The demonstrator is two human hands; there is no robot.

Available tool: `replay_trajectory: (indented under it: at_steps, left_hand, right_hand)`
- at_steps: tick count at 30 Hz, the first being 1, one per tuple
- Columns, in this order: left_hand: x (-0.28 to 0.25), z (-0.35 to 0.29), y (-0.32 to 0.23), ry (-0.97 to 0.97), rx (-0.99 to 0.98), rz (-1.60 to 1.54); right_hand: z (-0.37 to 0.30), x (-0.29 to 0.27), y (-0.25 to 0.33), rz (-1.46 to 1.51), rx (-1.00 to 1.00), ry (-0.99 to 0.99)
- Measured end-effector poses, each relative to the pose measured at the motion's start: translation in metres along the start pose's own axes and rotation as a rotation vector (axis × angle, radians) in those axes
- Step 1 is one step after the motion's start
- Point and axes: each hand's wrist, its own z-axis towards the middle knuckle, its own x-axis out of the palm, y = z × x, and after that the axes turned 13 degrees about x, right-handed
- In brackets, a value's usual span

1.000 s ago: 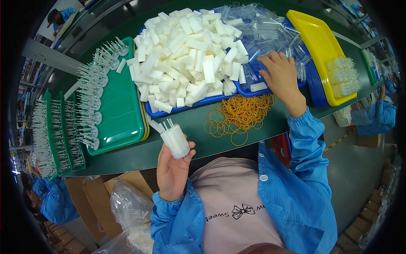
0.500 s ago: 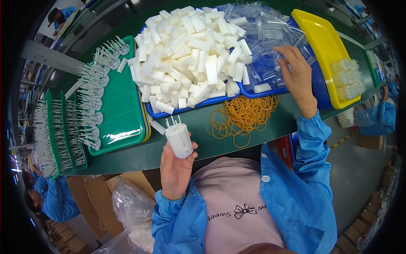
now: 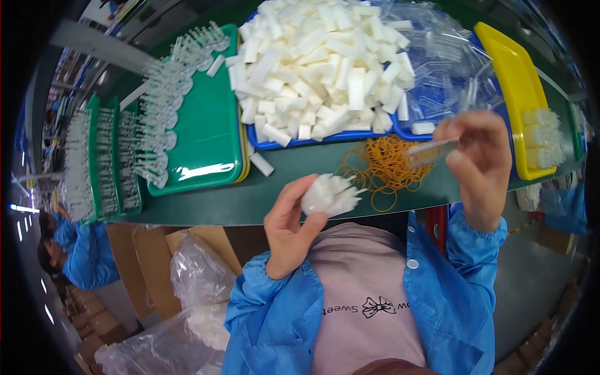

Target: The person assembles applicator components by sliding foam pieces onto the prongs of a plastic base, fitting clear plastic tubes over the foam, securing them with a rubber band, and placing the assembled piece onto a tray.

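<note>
My left hand (image 3: 290,228) is closed around a white round bundle (image 3: 322,199) with thin white prongs, held over the near table edge. Its rounded end lies toward my palm and the prongs point right; blur hides the finer detail. Between the fingers and thumb of my right hand (image 3: 484,162) is a clear plastic tube (image 3: 431,152), held above the rubber bands (image 3: 390,164). Behind that hand, similar clear plastic pieces (image 3: 437,62) fill a blue tray (image 3: 409,135). White foam blocks (image 3: 319,75) are heaped to their left.
On the left, a green tray (image 3: 212,131) carries a row of clear round-based pieces with stems (image 3: 165,112). Green racks (image 3: 107,162) of similar pieces stand beyond it. A yellow tray (image 3: 515,106) holds white bundles (image 3: 542,137). Below the table are a cardboard box (image 3: 147,250) and plastic bag (image 3: 203,269).
My right hand has come back toward me from the clear pieces, now with a clear tube. My left hand has tipped the white bundle, so its prongs point right instead of up. The view has shifted.
</note>
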Motion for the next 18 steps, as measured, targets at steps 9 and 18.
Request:
replay_trajectory:
  at_steps: [9, 18]
  left_hand:
    - [0.012, 0.0, -0.012, 0.05, 0.23, 0.24]
    - [0.007, 0.003, -0.017, 0.114, 0.402, 0.387]
  right_hand:
    - [-0.023, 0.051, 0.004, -0.27, -0.179, 0.136]
    - [-0.029, 0.054, 0.003, -0.157, 0.009, 0.241]
